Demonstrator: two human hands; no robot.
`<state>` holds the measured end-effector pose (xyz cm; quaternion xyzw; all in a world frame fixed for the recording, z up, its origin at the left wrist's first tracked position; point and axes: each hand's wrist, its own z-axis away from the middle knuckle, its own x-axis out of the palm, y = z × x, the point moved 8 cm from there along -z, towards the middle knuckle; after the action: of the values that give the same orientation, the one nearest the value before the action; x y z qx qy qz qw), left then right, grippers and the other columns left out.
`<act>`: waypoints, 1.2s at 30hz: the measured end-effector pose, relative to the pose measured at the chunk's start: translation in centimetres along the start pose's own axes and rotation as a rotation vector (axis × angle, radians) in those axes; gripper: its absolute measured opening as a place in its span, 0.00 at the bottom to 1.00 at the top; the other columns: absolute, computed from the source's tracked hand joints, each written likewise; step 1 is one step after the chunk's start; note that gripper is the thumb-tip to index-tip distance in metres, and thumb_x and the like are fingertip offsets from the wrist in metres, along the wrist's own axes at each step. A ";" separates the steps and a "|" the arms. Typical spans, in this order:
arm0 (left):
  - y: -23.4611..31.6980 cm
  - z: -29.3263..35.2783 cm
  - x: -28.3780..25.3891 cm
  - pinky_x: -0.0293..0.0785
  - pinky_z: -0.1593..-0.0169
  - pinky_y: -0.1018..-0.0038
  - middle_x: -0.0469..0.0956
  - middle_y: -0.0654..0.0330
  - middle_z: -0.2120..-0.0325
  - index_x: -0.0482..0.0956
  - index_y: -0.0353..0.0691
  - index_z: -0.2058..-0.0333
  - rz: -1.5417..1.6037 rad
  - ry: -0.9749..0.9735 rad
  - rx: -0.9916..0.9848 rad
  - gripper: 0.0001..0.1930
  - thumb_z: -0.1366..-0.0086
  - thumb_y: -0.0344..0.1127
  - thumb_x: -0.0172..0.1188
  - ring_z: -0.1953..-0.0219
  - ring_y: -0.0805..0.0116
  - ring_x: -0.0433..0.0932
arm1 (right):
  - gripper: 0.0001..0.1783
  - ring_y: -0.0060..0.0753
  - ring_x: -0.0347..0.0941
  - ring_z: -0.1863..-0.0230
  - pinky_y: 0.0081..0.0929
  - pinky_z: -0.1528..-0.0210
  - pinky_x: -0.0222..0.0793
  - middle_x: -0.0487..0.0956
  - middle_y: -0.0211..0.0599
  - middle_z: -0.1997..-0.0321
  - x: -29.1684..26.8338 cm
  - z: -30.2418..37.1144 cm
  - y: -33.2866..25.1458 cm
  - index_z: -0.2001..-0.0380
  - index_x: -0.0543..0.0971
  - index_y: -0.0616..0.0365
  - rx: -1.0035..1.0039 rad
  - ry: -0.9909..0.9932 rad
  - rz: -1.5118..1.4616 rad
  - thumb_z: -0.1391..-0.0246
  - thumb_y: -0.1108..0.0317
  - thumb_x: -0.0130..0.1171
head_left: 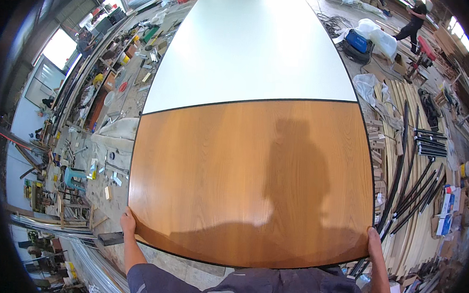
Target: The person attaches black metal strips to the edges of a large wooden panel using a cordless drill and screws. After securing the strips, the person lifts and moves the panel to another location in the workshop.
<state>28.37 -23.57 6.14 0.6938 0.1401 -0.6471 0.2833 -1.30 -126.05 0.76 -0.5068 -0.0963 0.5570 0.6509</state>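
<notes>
Left hand point(128, 223) and right hand point(376, 244) grip opposite edges of the wood-grain panel point(212, 172) between them. Best moved level, together.

I've got a pale grey floor point(119, 198), cluttered both sides. L side: teal stool point(75, 178) standing, small wood block point(108, 193) lying nearby, w/ white pcs point(117, 179) next to it. R side: I see pale boards point(400, 97) laid lengthwise, approx. parallel. Far R: blue machine point(356, 42) on the floor, black cables point(333, 24) tangled near it; small stuff's too tiny to ID.
</notes>
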 end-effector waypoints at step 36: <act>50.7 -7.8 11.5 0.70 0.47 0.46 0.77 0.28 0.60 0.80 0.23 0.61 -0.072 -0.083 0.014 0.37 0.25 0.56 0.31 0.52 0.30 0.75 | 0.40 0.41 0.72 0.42 0.31 0.37 0.61 0.78 0.54 0.45 -17.1 -55.1 -31.9 0.43 0.71 0.75 -0.135 -0.035 0.314 0.32 0.41 0.41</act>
<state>64.64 -61.62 5.69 0.6628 0.1484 -0.6862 0.2604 50.57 -166.32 7.00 -0.5484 -0.0642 0.6529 0.5186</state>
